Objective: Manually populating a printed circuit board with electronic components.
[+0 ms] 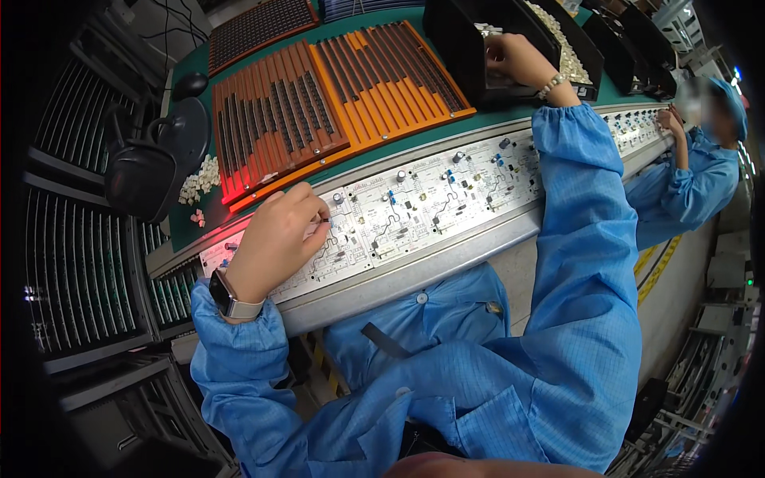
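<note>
My left hand (280, 235), with a watch at the wrist, is over the white circuit boards (358, 243) at the left part of the rail. Its thumb and fingers pinch together close to the board surface; a small pale bit shows between them, too small to name. Up at the back, my right hand (516, 60), a beaded bracelet at its wrist, reaches into a black bin (458, 60). Its fingers are curled in beside some small whitish parts (488, 30), and whatever they grip is hidden. Blue, black and cylindrical components stand on the boards.
Orange and brown slotted trays (390, 80) with rows of dark parts lie on the green mat (191, 231). Loose white connectors (201, 179) lie left of them, near black dishes (143, 179). Another bin holds pale parts (564, 48). A co-worker (689, 175) works at the rail's right end.
</note>
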### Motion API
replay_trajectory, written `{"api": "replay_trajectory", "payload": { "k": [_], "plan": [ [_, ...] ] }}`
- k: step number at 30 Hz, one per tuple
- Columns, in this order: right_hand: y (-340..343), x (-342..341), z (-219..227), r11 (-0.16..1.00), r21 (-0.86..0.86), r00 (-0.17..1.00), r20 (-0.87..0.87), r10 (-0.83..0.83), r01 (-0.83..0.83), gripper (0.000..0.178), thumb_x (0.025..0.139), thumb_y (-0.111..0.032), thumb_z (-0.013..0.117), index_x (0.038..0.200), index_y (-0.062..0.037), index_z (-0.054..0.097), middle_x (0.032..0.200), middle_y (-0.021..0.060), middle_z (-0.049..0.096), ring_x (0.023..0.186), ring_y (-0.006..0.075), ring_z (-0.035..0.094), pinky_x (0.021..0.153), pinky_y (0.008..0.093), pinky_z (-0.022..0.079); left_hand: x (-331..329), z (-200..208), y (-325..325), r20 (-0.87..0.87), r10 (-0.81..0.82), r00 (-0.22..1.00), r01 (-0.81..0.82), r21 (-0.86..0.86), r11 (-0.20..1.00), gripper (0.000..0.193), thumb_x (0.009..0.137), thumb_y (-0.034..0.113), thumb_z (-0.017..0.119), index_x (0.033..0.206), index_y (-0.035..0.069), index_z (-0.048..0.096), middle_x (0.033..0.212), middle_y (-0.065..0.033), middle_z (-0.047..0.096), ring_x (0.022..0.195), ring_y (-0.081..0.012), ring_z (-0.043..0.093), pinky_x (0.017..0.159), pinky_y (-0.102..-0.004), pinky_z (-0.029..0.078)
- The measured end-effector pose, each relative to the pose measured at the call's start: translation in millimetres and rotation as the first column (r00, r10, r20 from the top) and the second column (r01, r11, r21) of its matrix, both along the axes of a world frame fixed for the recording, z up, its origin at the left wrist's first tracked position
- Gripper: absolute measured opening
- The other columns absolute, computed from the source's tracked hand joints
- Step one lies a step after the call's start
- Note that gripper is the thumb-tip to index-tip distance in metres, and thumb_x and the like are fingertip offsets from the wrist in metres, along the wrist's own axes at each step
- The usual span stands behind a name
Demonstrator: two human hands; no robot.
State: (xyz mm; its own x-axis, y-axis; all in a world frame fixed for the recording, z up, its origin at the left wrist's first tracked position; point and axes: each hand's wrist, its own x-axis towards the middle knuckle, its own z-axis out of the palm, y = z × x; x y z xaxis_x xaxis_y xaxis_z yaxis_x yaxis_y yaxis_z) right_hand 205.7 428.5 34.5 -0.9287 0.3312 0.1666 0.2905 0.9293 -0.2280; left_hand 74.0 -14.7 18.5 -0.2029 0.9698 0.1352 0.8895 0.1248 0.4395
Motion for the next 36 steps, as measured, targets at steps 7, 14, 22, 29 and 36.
{"api": "replay_trajectory", "payload": {
  "k": [7, 14, 22, 29, 36],
  "plan": [
    [-48, 4, 41, 0.956, 0.288, 0.869, -0.486, 0.093, 0.058, 0.019, 0.1, -0.009, 0.058, 0.116, -0.0105, 0.068, 0.099, 0.0074, 0.069, 0.087, 0.024, 0.065, 0.083, 0.0373, 0.052, 8, -8, 0, 0.025, -0.088, 0.996, 0.088, 0.007, 0.996, 0.012, 0.081, 0.007, 0.07, 0.089, 0.001, 0.064, 0.091, -0.0115, 0.059, 0.093, -0.0307, 0.057, 0.085, -0.0406, 0.046],
    [-151, -2, 49, 0.708, -0.543, 0.811, -0.58, 0.074, -0.453, 0.02, 0.096, 0.002, 0.061, 0.116, 0.0012, 0.064, 0.096, 0.0034, 0.065, 0.086, 0.0081, 0.061, 0.073, 0.0215, 0.051, 13, -18, 10, 0.021, -0.018, 1.0, 0.017, 0.056, 0.998, 0.014, 0.079, 0.005, 0.074, 0.09, 0.002, 0.065, 0.091, -0.0088, 0.056, 0.093, -0.028, 0.053, 0.084, -0.0381, 0.043],
    [-173, -18, -12, 0.761, -0.159, 0.678, -0.592, 0.436, -0.629, 0.02, 0.094, -0.006, 0.067, 0.114, -0.0053, 0.07, 0.1, 0.0036, 0.065, 0.082, 0.0104, 0.059, 0.071, 0.0239, 0.051, 13, -16, 8, 0.02, 0.011, 1.0, -0.012, 0.046, 0.999, 0.015, 0.078, 0.006, 0.077, 0.091, 0.004, 0.07, 0.09, -0.0068, 0.056, 0.091, -0.0252, 0.053, 0.083, -0.0358, 0.038],
    [-181, -19, -35, 0.759, -0.261, 0.73, -0.569, 0.378, -0.596, 0.017, 0.094, -0.007, 0.068, 0.11, -0.0057, 0.072, 0.096, 0.0041, 0.066, 0.081, 0.0124, 0.061, 0.072, 0.0254, 0.053, 17, -16, 8, 0.094, 0.073, 0.993, -0.077, 0.042, 0.996, 0.015, 0.075, 0.006, 0.079, 0.089, 0.005, 0.073, 0.084, -0.0053, 0.057, 0.088, -0.0236, 0.053, 0.08, -0.0356, 0.036],
    [-184, -21, -39, 0.751, -0.307, 0.758, -0.536, 0.372, -0.585, 0.016, 0.094, -0.006, 0.067, 0.11, -0.0043, 0.071, 0.099, 0.0058, 0.067, 0.087, 0.015, 0.066, 0.076, 0.0274, 0.055, 18, -19, 6, 0.046, 0.095, 0.994, -0.098, 0.055, 0.994, 0.014, 0.073, 0.006, 0.081, 0.086, 0.006, 0.074, 0.081, -0.0038, 0.059, 0.082, -0.0225, 0.054, 0.08, -0.0355, 0.035]
  ]
}}
